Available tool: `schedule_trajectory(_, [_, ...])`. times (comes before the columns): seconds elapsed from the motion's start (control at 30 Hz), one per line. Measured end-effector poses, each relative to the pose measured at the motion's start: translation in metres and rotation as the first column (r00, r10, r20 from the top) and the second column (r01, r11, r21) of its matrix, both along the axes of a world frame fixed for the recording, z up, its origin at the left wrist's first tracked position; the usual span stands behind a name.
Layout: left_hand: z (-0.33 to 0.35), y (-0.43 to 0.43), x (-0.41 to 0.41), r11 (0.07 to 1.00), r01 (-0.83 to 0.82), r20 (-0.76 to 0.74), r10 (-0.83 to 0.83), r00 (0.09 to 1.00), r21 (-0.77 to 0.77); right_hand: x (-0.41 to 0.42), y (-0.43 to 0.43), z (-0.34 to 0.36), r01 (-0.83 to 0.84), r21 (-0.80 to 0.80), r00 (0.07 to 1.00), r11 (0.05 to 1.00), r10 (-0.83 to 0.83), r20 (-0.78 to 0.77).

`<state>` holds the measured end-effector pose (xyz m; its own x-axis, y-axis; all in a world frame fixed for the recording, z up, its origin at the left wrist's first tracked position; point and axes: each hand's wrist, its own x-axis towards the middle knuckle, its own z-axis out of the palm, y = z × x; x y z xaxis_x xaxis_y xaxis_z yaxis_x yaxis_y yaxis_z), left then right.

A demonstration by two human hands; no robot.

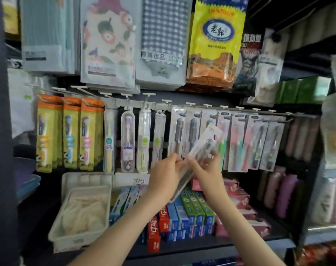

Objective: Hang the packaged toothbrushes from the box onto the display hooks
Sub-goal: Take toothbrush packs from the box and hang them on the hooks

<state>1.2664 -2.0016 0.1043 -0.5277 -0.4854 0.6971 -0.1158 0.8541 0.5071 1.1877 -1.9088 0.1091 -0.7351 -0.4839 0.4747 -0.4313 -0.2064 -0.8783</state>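
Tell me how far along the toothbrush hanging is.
Done: many packaged toothbrushes already hang along the display hooks. In hand: the right hand pinches one pack, tilted before the hooks, not yet hung; the left hand grips a stack. Left: that pack and the stack. The box is out of view.

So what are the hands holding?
The right hand pinches one toothbrush pack by its lower end; the left hand grips a stack of packs near its top.

— The loose toothbrush pack?
— Clear blister, dark brush, tilted, top toward one o'clock. A stack of packs sits at its seven o'clock.
— The display hooks?
— A row at twelve o'clock, bearing hanging packs.
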Motion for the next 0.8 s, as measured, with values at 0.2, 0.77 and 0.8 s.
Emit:
schedule_trajectory(0.2, [0.008, -0.015, -0.017, 0.99, 0.134, 0.008, -0.135, 0.991, 0.032, -0.028, -0.019, 0.022, 0.168, 0.216, 0.937, 0.962, -0.088, -0.338])
schedule_trajectory(0.77, [0.009, -0.134, -0.023, 0.692, -0.331, 0.228, 0.584, 0.779, -0.642, -0.066, -0.092, 0.05, 0.474, 0.409, 0.764, 0.78, -0.133, -0.631])
schedule_trajectory(0.8, [0.009, -0.138, -0.025, 0.687, -0.32, 0.237, 0.586, 0.775, -0.653, -0.067, -0.096, 0.05, 0.475, 0.41, 0.775, 0.779, -0.15, -0.614])
